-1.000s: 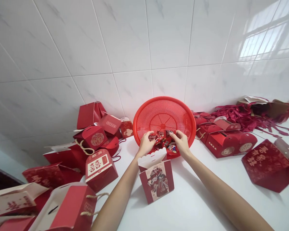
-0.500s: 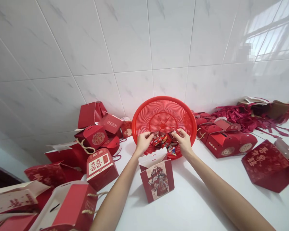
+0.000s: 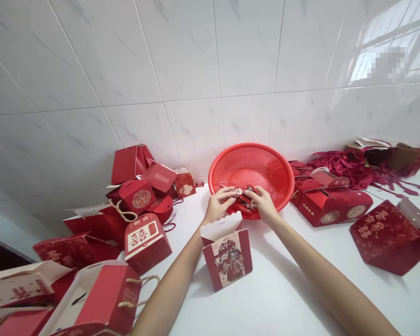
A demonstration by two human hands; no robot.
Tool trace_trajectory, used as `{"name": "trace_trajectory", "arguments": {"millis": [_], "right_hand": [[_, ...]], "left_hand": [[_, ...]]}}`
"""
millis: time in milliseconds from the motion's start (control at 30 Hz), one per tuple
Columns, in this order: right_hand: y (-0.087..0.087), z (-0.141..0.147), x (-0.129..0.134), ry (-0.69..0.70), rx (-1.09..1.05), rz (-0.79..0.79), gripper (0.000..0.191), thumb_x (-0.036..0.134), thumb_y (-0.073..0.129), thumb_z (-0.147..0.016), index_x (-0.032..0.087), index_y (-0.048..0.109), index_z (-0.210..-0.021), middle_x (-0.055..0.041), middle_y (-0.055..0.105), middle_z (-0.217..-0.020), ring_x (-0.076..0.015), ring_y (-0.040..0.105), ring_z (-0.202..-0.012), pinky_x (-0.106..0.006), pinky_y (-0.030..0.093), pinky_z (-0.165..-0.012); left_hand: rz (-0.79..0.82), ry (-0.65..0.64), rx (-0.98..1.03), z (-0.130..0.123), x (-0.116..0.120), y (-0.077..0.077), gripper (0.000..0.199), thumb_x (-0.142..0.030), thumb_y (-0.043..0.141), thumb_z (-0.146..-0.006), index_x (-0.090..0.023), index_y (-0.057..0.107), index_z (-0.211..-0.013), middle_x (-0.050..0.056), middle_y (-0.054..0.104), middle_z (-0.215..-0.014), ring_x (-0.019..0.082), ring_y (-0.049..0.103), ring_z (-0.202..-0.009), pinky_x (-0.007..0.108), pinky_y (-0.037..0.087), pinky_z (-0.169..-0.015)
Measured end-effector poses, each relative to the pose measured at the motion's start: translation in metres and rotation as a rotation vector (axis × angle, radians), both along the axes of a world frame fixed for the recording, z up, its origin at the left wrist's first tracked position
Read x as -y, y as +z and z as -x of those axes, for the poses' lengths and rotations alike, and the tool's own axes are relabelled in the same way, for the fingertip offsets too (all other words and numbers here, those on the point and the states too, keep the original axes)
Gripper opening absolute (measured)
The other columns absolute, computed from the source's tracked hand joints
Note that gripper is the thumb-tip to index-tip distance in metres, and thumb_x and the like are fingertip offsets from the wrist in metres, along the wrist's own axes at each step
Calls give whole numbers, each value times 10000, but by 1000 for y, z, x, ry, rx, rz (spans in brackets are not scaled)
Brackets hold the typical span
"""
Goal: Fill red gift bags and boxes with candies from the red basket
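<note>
My left hand [image 3: 220,205] is closed, with a wrapped candy [image 3: 237,192] pinched at its fingertips. Opposite it, my right hand [image 3: 265,206] grips another wrapped candy [image 3: 250,188]. Both hands are over the near side of a red plastic basket [image 3: 287,170], which has a perforated bowl. Fingers and wrists hide much of what lies at its near side. Just in front of the basket, between my forearms, a red gift box [image 3: 245,252] stands upright on the white table, its scalloped top flap raised. A printed couple decorates its front.
Several red gift boxes [image 3: 149,245] are piled on the left, some with rope handles. To the right are more boxes [image 3: 336,203], a heap of magenta ribbons [image 3: 350,165] and a tilted box [image 3: 392,238]. A small red packet [image 3: 199,185] lies near the tiled wall [image 3: 192,126].
The basket, tipped toward me before, now sits flatter and farther right. My hands have come closer together over its near side, with candies now in their fingers.
</note>
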State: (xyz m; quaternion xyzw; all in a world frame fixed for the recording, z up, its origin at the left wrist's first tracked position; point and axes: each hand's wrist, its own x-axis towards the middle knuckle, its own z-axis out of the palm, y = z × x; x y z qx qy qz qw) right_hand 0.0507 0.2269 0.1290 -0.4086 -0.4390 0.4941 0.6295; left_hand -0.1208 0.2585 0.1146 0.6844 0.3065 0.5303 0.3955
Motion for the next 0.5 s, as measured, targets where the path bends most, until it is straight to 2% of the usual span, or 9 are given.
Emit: {"name": "trace_trajectory", "arguments": {"millis": [133, 267, 333, 400, 467, 500], "right_hand": [[-1, 1, 1, 4, -25, 5, 481, 465, 862, -546, 205, 583, -840, 20, 668, -680, -144, 598, -513, -258, 459, -471], [-6, 4, -1, -22, -56, 11, 458, 376, 861, -517, 217, 574, -838, 37, 662, -702, -147, 609, -547, -274, 501, -518], [-9, 5, -2, -66, -80, 21, 445, 325, 846, -499, 218, 573, -834, 37, 659, -728, -152, 620, -582, -273, 512, -528], [-11, 5, -4, -102, -111, 23, 424, 296, 822, -497, 218, 580, -835, 23, 662, -763, -168, 635, -631, -282, 528, -539], [-11, 5, -5, -118, -140, 29, 398, 291, 799, -510, 218, 590, -841, 9, 665, -780, -176, 635, -638, -293, 536, -537], [-11, 5, -5, -125, -152, 36, 389, 293, 790, -517, 218, 594, -844, 8, 663, -774, -173, 628, -619, -295, 532, -526]], "left_hand": [[-4, -10, -83, -2, 6, 2, 178, -192, 718, -747, -224, 808, -897, 99, 656, -1288, 271, 566, -1254, 450, 364, -1148], [5, -43, -135, -3, 8, 3, 224, -64, 652, -695, -207, 786, -803, 87, 664, -1269, 265, 574, -1237, 432, 375, -1133], [4, 64, -105, -4, 6, 0, 272, -35, 611, -684, -196, 755, -851, 90, 680, -1203, 253, 592, -1196, 423, 396, -1107], [19, 250, -67, -5, 2, -5, 313, -46, 590, -701, -201, 713, -945, 85, 675, -1162, 245, 591, -1173, 417, 409, -1084], [56, 389, -42, -4, -2, -10, 359, -71, 591, -719, -216, 671, -1038, 81, 649, -1194, 246, 560, -1210, 412, 391, -1096], [76, 416, -32, -4, -4, -13, 387, -77, 598, -717, -221, 656, -1072, 84, 629, -1235, 250, 535, -1245, 409, 371, -1114]]}}
